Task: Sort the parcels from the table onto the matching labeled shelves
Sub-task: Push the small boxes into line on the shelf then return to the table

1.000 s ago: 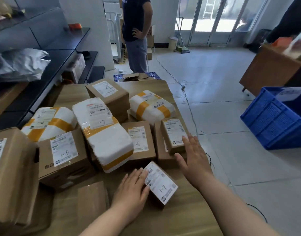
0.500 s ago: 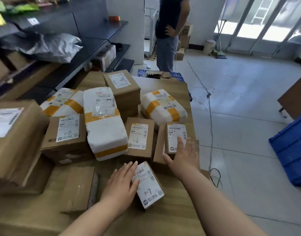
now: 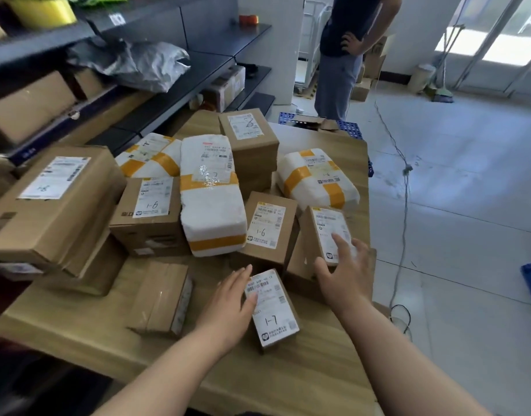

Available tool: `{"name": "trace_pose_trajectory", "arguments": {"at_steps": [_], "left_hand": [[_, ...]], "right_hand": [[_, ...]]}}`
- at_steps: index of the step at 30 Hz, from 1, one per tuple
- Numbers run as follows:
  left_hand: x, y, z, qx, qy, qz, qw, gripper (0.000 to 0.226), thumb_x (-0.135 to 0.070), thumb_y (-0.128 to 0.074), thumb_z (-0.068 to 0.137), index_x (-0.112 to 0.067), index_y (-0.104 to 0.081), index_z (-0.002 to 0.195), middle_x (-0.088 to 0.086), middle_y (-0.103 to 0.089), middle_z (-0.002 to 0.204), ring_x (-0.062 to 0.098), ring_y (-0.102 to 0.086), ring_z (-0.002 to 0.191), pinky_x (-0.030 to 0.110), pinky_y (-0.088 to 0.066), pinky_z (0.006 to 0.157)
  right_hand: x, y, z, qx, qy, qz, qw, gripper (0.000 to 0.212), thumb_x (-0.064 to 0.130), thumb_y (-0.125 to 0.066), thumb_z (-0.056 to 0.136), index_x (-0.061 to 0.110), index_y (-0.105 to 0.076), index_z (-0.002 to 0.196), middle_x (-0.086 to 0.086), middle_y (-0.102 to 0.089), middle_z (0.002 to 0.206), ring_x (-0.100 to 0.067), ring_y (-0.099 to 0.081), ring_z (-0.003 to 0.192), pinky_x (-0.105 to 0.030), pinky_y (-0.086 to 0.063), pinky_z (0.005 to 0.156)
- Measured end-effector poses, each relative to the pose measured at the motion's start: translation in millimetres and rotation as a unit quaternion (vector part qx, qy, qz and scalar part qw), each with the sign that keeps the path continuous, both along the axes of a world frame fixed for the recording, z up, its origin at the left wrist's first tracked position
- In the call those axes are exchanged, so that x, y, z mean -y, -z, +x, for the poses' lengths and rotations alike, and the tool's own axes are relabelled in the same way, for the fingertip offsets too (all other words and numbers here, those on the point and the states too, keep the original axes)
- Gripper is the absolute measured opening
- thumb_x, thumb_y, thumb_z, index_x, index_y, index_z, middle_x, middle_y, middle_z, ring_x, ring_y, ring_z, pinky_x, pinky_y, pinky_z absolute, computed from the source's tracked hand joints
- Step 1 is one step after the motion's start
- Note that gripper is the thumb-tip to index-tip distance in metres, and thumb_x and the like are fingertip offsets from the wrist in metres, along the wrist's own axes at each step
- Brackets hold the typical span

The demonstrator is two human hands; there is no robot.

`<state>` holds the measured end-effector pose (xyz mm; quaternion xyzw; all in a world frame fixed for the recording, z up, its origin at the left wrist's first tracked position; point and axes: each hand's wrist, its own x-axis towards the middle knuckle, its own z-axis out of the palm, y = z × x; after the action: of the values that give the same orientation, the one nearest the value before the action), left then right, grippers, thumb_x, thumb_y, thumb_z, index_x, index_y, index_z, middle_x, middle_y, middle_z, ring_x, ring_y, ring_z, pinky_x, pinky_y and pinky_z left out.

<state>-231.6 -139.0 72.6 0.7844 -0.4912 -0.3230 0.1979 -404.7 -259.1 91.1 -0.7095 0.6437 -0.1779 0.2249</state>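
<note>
I see the 1-7 box [image 3: 273, 307] label up near the front edge of the table [image 3: 78, 325]. Just behind it a 1-6 box [image 3: 265, 226] leans tilted against the pile — brown cartons [image 3: 150, 226] and white foam parcels [image 3: 211, 205] banded in orange tape, heaped touching one another. Dark shelves [image 3: 174, 94] run along the left, holding a few cartons and a grey bag [image 3: 147, 67].
</note>
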Motion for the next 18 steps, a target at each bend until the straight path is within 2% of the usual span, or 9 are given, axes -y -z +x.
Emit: {"name": "trace_pose_trajectory", "arguments": {"at_steps": [1, 3, 5, 7, 8, 11, 14, 16, 18], "left_hand": [[2.8, -1.0, -4.8, -0.035, -0.011, -0.015, 0.999, 0.056, -0.044, -0.036, 0.099, -0.036, -0.015, 0.150, -0.011, -0.018, 0.157, 0.010, -0.015, 0.144, 0.032, -0.019, 0.117], [8.2, -8.3, -17.6, -0.156, -0.042, -0.049, 0.986, 0.055, -0.042, -0.041, 0.098, -0.035, -0.021, 0.149, -0.009, -0.032, 0.150, 0.008, -0.034, 0.134, 0.024, -0.031, 0.105], [13.0, -16.9, -29.8, -0.307, -0.072, -0.063, 0.947, 0.054, -0.043, -0.046, 0.095, -0.042, -0.024, 0.144, -0.012, -0.047, 0.138, 0.004, -0.052, 0.117, 0.021, -0.045, 0.089], [16.1, -19.4, -38.6, -0.396, -0.084, -0.063, 0.912, 0.052, -0.042, -0.050, 0.092, -0.048, -0.026, 0.137, -0.017, -0.057, 0.122, 0.001, -0.062, 0.101, 0.017, -0.052, 0.073], [16.7, -19.0, -42.0, -0.415, -0.090, -0.068, 0.903, 0.055, -0.040, -0.055, 0.091, -0.048, -0.026, 0.137, -0.017, -0.059, 0.120, 0.001, -0.064, 0.099, 0.017, -0.053, 0.070], [14.3, -9.2, -46.5, -0.418, -0.104, -0.070, 0.900, 0.079, -0.027, -0.069, 0.085, -0.046, -0.019, 0.144, -0.011, -0.057, 0.127, 0.007, -0.061, 0.107, 0.021, -0.055, 0.075], [3.6, -3.2, -40.7, -0.407, -0.147, -0.071, 0.899, 0.075, -0.017, -0.065, 0.088, -0.039, -0.021, 0.144, -0.005, -0.054, 0.130, 0.010, -0.062, 0.102, 0.018, -0.054, 0.065], [-6.4, 1.7, -32.8, -0.392, -0.177, -0.068, 0.900, 0.069, -0.018, -0.063, 0.089, -0.037, -0.025, 0.143, -0.002, -0.057, 0.126, 0.011, -0.065, 0.098, 0.020, -0.054, 0.064], [-18.3, 5.3, -25.4, -0.377, -0.202, -0.061, 0.902, 0.068, -0.019, -0.064, 0.089, -0.038, -0.025, 0.141, -0.002, -0.059, 0.122, 0.011, -0.066, 0.094, 0.022, -0.054, 0.065]], "right_hand": [[-9.4, -3.5, 0.4, 0.008, -0.013, -0.009, 1.000, 0.062, 0.044, -0.054, 0.088, 0.033, -0.029, 0.143, 0.001, -0.015, 0.149, -0.025, -0.021, 0.134, -0.041, -0.031, 0.106], [-32.6, -4.6, 1.7, 0.031, -0.048, -0.022, 0.998, 0.064, 0.044, -0.056, 0.086, 0.033, -0.027, 0.142, 0.004, -0.012, 0.148, -0.023, -0.019, 0.136, -0.041, -0.028, 0.109], [-56.2, 1.5, 2.0, 0.066, -0.087, -0.037, 0.993, 0.070, 0.050, -0.057, 0.079, 0.035, -0.023, 0.138, 0.006, -0.011, 0.144, -0.024, -0.021, 0.135, -0.044, -0.032, 0.109], [-73.5, 11.8, -0.2, 0.067, -0.116, -0.044, 0.990, 0.072, 0.057, -0.049, 0.072, 0.037, -0.018, 0.134, 0.004, -0.011, 0.142, -0.025, -0.024, 0.133, -0.047, -0.038, 0.106], [-80.0, 17.8, -2.0, 0.058, -0.127, -0.037, 0.990, 0.072, 0.058, -0.047, 0.072, 0.039, -0.014, 0.132, 0.005, -0.010, 0.141, -0.024, -0.023, 0.133, -0.046, -0.038, 0.105], [-96.7, 27.6, -10.1, 0.045, -0.171, -0.014, 0.984, 0.074, 0.064, -0.045, 0.072, 0.043, -0.004, 0.130, 0.007, -0.005, 0.140, -0.018, -0.018, 0.133, -0.037, -0.032, 0.110], [-103.4, 35.6, -20.3, 0.084, -0.224, 0.004, 0.971, 0.070, 0.081, -0.030, 0.075, 0.048, -0.004, 0.132, 0.016, -0.005, 0.138, -0.004, -0.016, 0.128, -0.023, -0.022, 0.110], [-101.4, 41.1, -25.4, 0.087, -0.225, 0.034, 0.970, 0.069, 0.076, -0.023, 0.082, 0.044, -0.003, 0.139, 0.023, -0.002, 0.137, 0.001, -0.015, 0.129, -0.022, -0.019, 0.113], [-98.2, 47.7, -26.1, 0.063, -0.207, 0.069, 0.974, 0.068, 0.058, -0.033, 0.092, 0.033, -0.002, 0.147, 0.022, 0.003, 0.143, -0.005, -0.011, 0.137, -0.024, -0.014, 0.116]]}}
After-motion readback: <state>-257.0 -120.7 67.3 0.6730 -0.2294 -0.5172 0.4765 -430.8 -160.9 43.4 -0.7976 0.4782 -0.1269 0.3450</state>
